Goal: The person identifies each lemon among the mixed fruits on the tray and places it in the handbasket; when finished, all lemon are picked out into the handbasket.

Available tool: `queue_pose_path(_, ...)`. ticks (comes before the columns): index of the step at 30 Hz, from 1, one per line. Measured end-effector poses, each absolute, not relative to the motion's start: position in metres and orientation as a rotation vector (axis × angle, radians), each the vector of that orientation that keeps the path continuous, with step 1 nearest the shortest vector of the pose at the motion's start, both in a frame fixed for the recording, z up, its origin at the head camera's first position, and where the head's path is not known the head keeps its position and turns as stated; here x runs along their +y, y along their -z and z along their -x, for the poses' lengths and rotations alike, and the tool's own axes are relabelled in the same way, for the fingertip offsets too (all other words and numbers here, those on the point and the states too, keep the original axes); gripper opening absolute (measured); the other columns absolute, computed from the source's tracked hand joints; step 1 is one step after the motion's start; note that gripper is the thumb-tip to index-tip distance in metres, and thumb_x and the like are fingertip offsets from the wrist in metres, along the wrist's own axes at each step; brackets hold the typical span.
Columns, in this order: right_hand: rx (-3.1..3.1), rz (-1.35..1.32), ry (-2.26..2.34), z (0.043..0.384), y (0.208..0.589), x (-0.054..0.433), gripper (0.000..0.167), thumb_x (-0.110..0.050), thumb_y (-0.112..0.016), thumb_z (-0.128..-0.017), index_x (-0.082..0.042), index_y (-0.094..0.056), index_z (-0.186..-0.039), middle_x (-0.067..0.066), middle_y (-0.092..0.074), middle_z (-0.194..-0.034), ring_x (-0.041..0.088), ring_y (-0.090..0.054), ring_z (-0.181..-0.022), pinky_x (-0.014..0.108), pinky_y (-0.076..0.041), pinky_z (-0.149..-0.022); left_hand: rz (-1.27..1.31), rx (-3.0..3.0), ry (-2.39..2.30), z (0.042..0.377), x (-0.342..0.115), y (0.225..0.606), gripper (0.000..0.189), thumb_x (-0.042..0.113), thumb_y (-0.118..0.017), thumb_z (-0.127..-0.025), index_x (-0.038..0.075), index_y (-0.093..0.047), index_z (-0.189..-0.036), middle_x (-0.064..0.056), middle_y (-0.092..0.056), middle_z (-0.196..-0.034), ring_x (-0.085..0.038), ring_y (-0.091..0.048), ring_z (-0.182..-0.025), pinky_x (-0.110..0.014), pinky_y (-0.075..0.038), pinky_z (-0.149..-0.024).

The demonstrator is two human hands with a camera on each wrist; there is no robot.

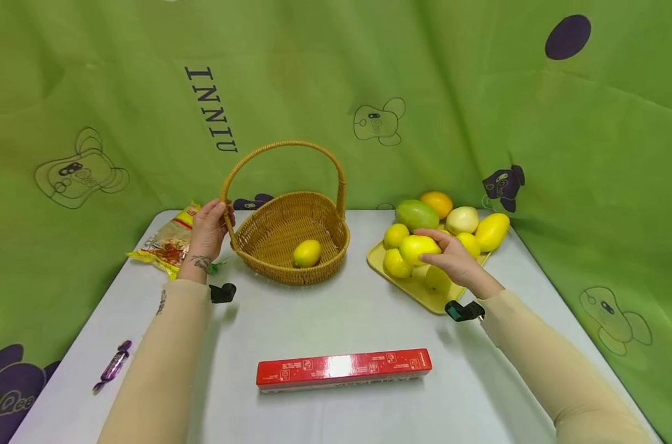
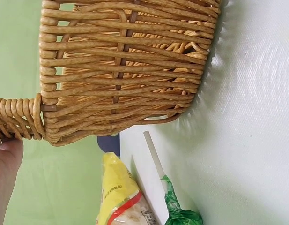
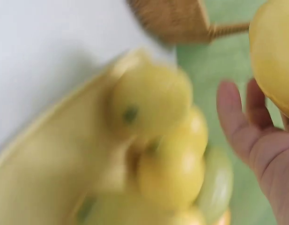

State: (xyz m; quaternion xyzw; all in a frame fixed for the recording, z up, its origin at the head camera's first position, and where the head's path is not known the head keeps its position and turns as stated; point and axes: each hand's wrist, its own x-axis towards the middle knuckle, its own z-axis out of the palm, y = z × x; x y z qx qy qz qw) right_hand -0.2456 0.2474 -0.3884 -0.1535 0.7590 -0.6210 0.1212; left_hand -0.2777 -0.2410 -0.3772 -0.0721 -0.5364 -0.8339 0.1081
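Observation:
My left hand (image 1: 207, 229) grips the left foot of the handle (image 1: 282, 143) on a wicker basket (image 1: 291, 275). Inside the basket lies one lemon (image 1: 307, 253). Over a yellow tray (image 1: 405, 295) at the right, my right hand (image 1: 456, 259) holds another lemon (image 1: 416, 249) between fingers and thumb, raised above the tray. The right wrist view shows this lemon (image 3: 277, 56) at its right edge, partly cut off. Several yellow fruits, such as this lemon (image 1: 395, 264), sit on the tray, some partly hidden by the hand.
Behind the tray are a green mango (image 1: 416, 214), an orange fruit (image 1: 437, 204) and a yellow mango (image 1: 492, 232). A red box (image 1: 344, 367) lies in front. Leftward are a snack bag (image 1: 171, 240), a green-wrapped lollipop (image 2: 179, 208) and a purple candy (image 1: 113, 366). Green curtain (image 1: 291, 80) encloses the table.

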Motion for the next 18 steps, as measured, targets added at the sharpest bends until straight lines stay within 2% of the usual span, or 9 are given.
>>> queue_pose_path(6,2.087,0.563,1.894,0.265,0.373,0.180,0.058,0.004,-0.063,-0.080,0.006,-0.039,-0.133,0.002,-0.051,-0.119,0.012,-0.055,-0.094,0.021,-0.049,-0.078,0.191,-1.579,2.465,0.274,-0.241,0.377,0.011,0.019,-0.059,-0.091,0.014,-0.069,-0.089,0.000,-0.062,-0.080,-0.012,-0.054,-0.072,-0.022,-0.045,-0.066)
queue_pose_path(12,2.113,0.647,1.782,0.286,0.365,0.110,0.056,0.003,-0.066,-0.079,0.000,-0.045,-0.131,0.015,-0.050,-0.124,0.018,-0.052,-0.096,0.025,-0.048,-0.077,0.185,-1.632,2.406,0.274,-0.241,0.376,0.013,0.021,-0.058,-0.092,0.018,-0.069,-0.089,0.002,-0.063,-0.080,-0.010,-0.055,-0.073,-0.022,-0.046,-0.067)
queue_pose_path(18,2.149,0.687,1.700,0.294,0.361,0.049,0.056,-0.002,-0.070,-0.078,-0.003,-0.048,-0.130,0.013,-0.051,-0.125,0.021,-0.052,-0.099,0.029,-0.047,-0.080,0.180,-1.620,2.426,0.274,-0.242,0.376,0.013,0.019,-0.057,-0.092,0.016,-0.070,-0.089,0.003,-0.063,-0.078,-0.010,-0.055,-0.071,-0.021,-0.046,-0.066)
